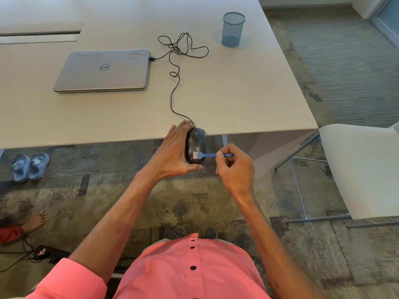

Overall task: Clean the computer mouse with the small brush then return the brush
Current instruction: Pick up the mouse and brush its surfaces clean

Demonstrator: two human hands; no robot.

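A pale table (237,100) stands on mottled carpet, with a closed grey laptop (101,71) lying on it to the left and a blue mesh cup (233,29) standing well apart toward the far right corner. A black cable (174,87) loops from the laptop's side across the tabletop to the near edge. There, just off the table edge, the left hand (172,152) grasps the dark computer mouse (195,145), tilted on its side with its top turned toward the right; pale specks show on its surface. The right hand (234,167) sits just beside it, thumb and fingers pinched on the handle of the small blue brush (207,155). The brush lies level, its white bristles touching the near end of the mouse. A white chair (362,169) stands at right.
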